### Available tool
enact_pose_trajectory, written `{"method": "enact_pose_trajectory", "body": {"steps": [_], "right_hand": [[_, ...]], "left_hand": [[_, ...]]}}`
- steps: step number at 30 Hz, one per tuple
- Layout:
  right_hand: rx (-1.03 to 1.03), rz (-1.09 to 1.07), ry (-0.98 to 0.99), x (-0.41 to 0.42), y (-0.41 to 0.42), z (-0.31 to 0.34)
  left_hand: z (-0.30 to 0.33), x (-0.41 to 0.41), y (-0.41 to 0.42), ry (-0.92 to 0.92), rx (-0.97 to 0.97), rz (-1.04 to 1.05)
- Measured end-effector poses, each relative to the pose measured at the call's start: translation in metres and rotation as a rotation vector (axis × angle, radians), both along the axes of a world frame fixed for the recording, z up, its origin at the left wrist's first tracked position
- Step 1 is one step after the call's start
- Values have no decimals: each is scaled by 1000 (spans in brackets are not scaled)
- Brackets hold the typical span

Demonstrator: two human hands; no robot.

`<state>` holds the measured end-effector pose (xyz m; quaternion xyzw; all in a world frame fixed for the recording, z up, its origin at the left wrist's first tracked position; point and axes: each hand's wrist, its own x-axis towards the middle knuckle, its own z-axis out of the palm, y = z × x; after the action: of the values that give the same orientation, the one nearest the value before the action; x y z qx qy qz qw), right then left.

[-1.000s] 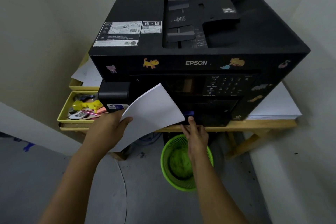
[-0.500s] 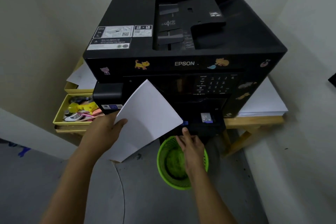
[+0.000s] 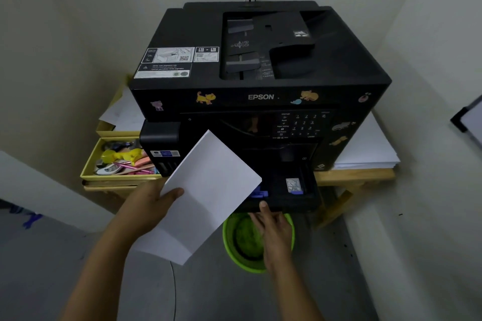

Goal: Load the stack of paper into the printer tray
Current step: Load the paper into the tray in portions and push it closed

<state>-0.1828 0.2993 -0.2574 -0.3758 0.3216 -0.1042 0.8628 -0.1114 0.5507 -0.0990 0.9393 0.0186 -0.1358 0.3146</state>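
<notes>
A black Epson printer (image 3: pixel 260 73) stands on a wooden table. Its black paper tray (image 3: pixel 294 200) is slid partly out of the lower front, showing blue guides inside. My right hand (image 3: pixel 273 227) grips the tray's front edge, thumb on top and fingers underneath. My left hand (image 3: pixel 148 206) holds a white stack of paper (image 3: pixel 206 198) by its left edge, tilted, in front of the printer's lower left and covering the tray's left part.
A green basket (image 3: pixel 240 242) sits on the floor under the tray. Yellow boxes of stationery (image 3: pixel 117 161) lie left of the printer, a pile of white paper (image 3: pixel 365 148) to its right. The wooden table edge (image 3: pixel 360 177) runs along the front right.
My right hand has pulled the tray further out of the printer toward me. The paper stack in my left hand has stayed in front of the printer.
</notes>
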Motion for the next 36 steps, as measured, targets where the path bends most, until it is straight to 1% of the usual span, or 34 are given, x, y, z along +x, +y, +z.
{"method": "enact_pose_trajectory", "body": {"steps": [4,10,15,25,28,29,30,33,34,35,36], "right_hand": [[9,6,-22,-14,1,2],[4,14,-3,-26,2,1],[13,33,6,-36,2,0],[23,36,46,-48,3,-1],[-8,57,101,-47,0,-2],[-56,64,140,-47,-1,0],[-154,85,193,-49,-3,2],[-621,172,327,-62,-5,12],[-753,153,323,-66,-6,18],[-827,122,272,-70,-7,25],[-848,102,196,-71,-7,35]], "left_hand": [[2,-10,17,22,-26,31],[5,-21,30,-9,-92,98],[9,-22,32,-31,-108,96],[10,-20,27,-2,-119,90],[9,-20,26,-6,-136,87],[10,-21,24,-6,-145,90],[11,-22,23,-2,-156,96],[12,-25,18,18,-217,127],[12,-27,17,26,-246,142],[12,-29,16,37,-284,156],[12,-31,14,52,-327,172]]}}
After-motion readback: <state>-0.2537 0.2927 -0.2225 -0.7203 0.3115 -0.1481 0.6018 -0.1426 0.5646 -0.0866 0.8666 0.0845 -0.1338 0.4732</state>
